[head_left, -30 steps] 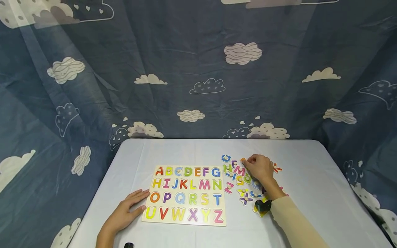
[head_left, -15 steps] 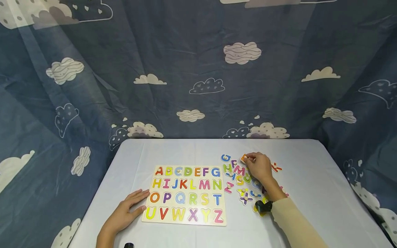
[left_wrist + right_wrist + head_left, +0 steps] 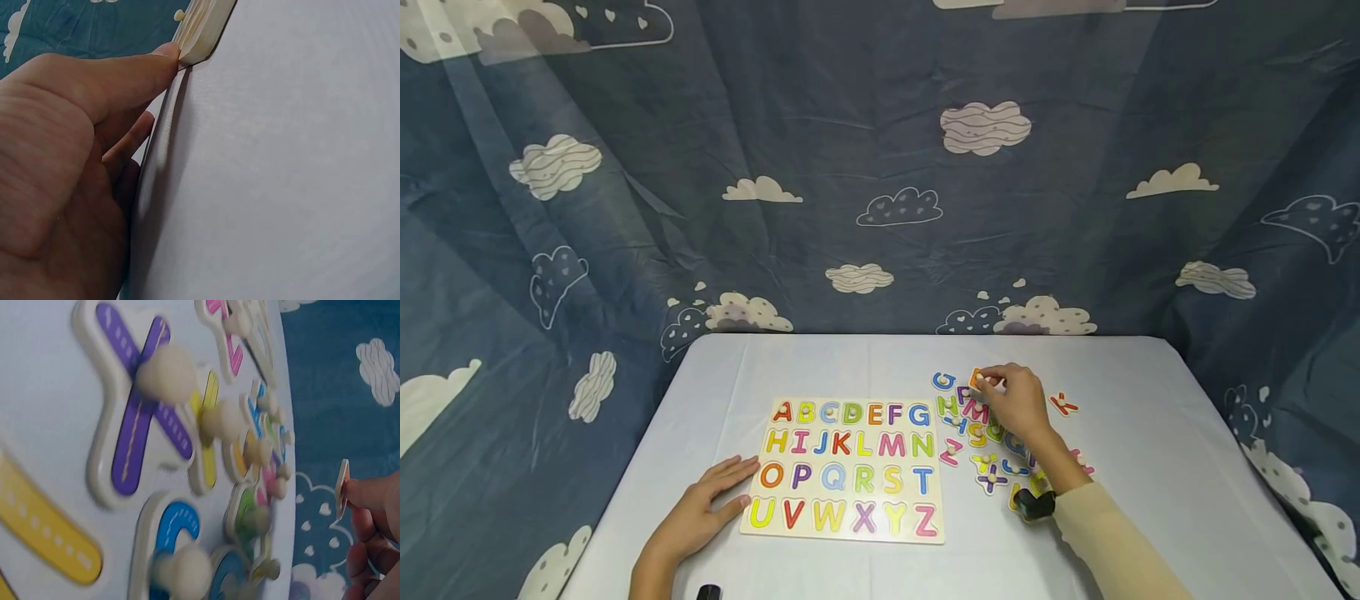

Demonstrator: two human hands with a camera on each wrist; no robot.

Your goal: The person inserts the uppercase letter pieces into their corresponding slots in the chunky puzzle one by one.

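Observation:
A wooden alphabet puzzle board (image 3: pixel 842 536) lies on the white table. Its A, B, C and D spots show knobbed pieces in place. My left hand (image 3: pixel 703 512) rests at the board's left side, fingertips on its edge; in the left wrist view the thumb (image 3: pixel 150 65) presses against the board's corner (image 3: pixel 203 37). Between thumb and fingers, my right hand (image 3: pixel 1018 408) pinches an orange letter piece (image 3: pixel 975 380) above the far end of the loose letters. The right wrist view shows that piece (image 3: pixel 342 487) edge-on, its letter not readable.
Several loose knobbed letters lie right of the board, among them a purple X (image 3: pixel 992 479), a pink Z (image 3: pixel 951 451), a blue G (image 3: pixel 943 381) and a red K (image 3: pixel 1063 404). A black object (image 3: pixel 709 592) sits at the front edge. A cloud-print curtain (image 3: pixel 880 250) hangs behind.
My right hand has drawn the orange piece slightly left and away from the other loose letters, with more of it showing. My left hand has stayed at the board's edge.

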